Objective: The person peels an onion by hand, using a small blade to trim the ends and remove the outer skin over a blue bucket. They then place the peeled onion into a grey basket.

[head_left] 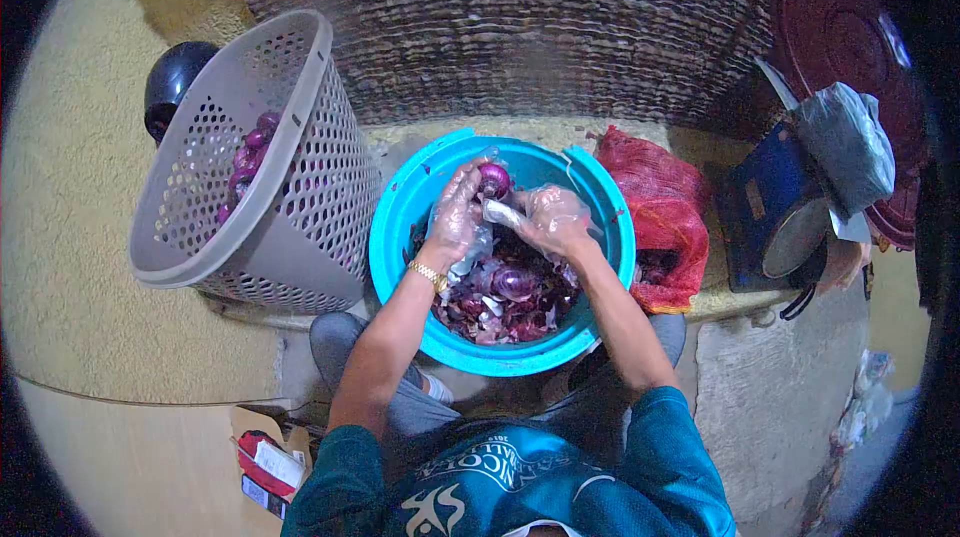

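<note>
My left hand (460, 209), in a clear plastic glove and with a gold watch at the wrist, is closed around a red onion (494, 180) over the turquoise basin (388, 242). Close beside it is my right hand (552, 221), also gloved in clear plastic, its fingers curled in and its thumb side toward the onion. A white strip (505, 213) shows along that thumb side; what the fingers grip is hidden. Below both hands, another red onion (514, 282) lies among loose purple skins (490, 325) in the basin.
To the left, a tall grey perforated basket (335, 157) holds several red onions (248, 162). A red mesh sack (655, 187) stands right of the basin. Farther right are a blue scale (765, 202) and a grey plastic-wrapped bundle (848, 149). An open cardboard box (270, 462) sits at lower left.
</note>
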Available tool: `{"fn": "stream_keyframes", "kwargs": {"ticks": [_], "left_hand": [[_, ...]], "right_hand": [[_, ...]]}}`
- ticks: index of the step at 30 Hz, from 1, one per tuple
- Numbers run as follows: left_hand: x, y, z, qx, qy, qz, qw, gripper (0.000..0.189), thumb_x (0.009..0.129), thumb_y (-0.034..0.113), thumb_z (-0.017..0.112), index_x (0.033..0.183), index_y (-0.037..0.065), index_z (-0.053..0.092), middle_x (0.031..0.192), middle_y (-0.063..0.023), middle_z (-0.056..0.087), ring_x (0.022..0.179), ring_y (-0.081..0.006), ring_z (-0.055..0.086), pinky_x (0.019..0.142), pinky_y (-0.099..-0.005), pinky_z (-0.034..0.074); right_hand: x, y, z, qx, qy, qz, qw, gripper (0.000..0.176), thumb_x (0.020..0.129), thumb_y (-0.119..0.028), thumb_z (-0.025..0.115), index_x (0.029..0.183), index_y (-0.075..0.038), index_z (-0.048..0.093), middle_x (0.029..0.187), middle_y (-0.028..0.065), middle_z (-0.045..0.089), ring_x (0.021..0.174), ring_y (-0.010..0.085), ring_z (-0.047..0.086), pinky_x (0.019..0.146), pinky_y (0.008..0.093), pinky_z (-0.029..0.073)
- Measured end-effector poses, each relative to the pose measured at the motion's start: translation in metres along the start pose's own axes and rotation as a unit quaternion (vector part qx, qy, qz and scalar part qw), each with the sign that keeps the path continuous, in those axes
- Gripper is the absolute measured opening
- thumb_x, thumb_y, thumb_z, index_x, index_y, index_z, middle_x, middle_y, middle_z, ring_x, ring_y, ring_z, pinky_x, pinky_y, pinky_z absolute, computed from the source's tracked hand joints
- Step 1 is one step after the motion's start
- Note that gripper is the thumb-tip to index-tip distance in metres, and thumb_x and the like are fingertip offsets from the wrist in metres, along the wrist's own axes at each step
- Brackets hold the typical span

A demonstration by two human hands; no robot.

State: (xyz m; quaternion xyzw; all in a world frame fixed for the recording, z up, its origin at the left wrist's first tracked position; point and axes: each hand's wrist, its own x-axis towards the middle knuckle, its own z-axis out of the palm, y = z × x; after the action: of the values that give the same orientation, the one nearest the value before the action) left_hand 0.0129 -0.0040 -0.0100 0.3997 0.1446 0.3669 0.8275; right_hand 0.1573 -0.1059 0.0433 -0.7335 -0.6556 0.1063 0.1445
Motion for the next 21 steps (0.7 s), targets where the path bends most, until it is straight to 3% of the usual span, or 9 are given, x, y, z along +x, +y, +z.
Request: {"fn": "stream_keyframes", "kwargs": {"ticks": [6,9,12,15,19,21], "left_hand": [[-0.001,0.0,0.001,-0.011,0.007,-0.011,1.0,0.029,0.097,0.024,0.057,0.12,0.006,0.057,0.114,-0.0073,0.062,0.097,-0.0202,0.064,0.083,-0.0329,0.056],[0.0,-0.003,-0.003,0.02,0.031,-0.028,0.999,0.027,0.096,0.023,0.059,0.117,0.006,0.057,0.114,-0.0087,0.062,0.102,-0.0226,0.063,0.088,-0.0391,0.056],[0.0,-0.003,-0.002,-0.01,0.07,-0.019,0.997,0.027,0.095,0.024,0.061,0.114,0.006,0.056,0.111,-0.0087,0.061,0.105,-0.0233,0.062,0.087,-0.048,0.057],[-0.003,0.002,0.002,-0.019,0.094,-0.031,0.995,0.026,0.095,0.026,0.061,0.111,0.006,0.056,0.11,-0.0082,0.06,0.105,-0.0236,0.062,0.088,-0.0478,0.057],[-0.003,0.004,0.006,-0.001,0.127,-0.042,0.991,0.028,0.096,0.03,0.059,0.112,0.006,0.055,0.11,-0.0086,0.06,0.105,-0.0246,0.062,0.089,-0.0472,0.056],[0.002,0.0,-0.005,-0.042,0.117,-0.076,0.989,0.033,0.096,0.034,0.058,0.114,0.006,0.053,0.111,-0.0111,0.059,0.106,-0.0266,0.061,0.09,-0.0459,0.056]], "right_hand": [[-0.005,-0.005,-0.008,-0.024,-0.02,-0.046,0.998,0.057,0.087,-0.066,0.047,0.102,-0.018,0.073,0.083,0.0167,0.069,0.081,0.0347,0.068,0.073,0.0482,0.052],[-0.003,0.0,-0.002,-0.047,-0.029,-0.09,0.994,0.061,0.086,-0.07,0.044,0.097,-0.018,0.074,0.083,0.0185,0.069,0.082,0.0351,0.068,0.073,0.0475,0.052],[-0.005,-0.005,-0.001,-0.102,-0.088,-0.075,0.988,0.065,0.083,-0.073,0.046,0.091,-0.014,0.073,0.085,0.0176,0.069,0.083,0.0346,0.068,0.074,0.0472,0.052],[-0.006,-0.01,-0.013,-0.094,-0.118,-0.041,0.988,0.066,0.082,-0.073,0.048,0.087,-0.011,0.072,0.087,0.0174,0.07,0.084,0.0348,0.068,0.076,0.0472,0.053],[-0.007,0.002,-0.001,-0.094,-0.09,-0.042,0.991,0.067,0.082,-0.074,0.048,0.088,-0.012,0.073,0.088,0.0185,0.069,0.085,0.0354,0.068,0.076,0.0473,0.053],[-0.001,0.014,0.02,-0.062,-0.018,-0.04,0.997,0.069,0.079,-0.076,0.049,0.089,-0.012,0.073,0.088,0.0197,0.069,0.086,0.0355,0.068,0.077,0.0472,0.053]]}}
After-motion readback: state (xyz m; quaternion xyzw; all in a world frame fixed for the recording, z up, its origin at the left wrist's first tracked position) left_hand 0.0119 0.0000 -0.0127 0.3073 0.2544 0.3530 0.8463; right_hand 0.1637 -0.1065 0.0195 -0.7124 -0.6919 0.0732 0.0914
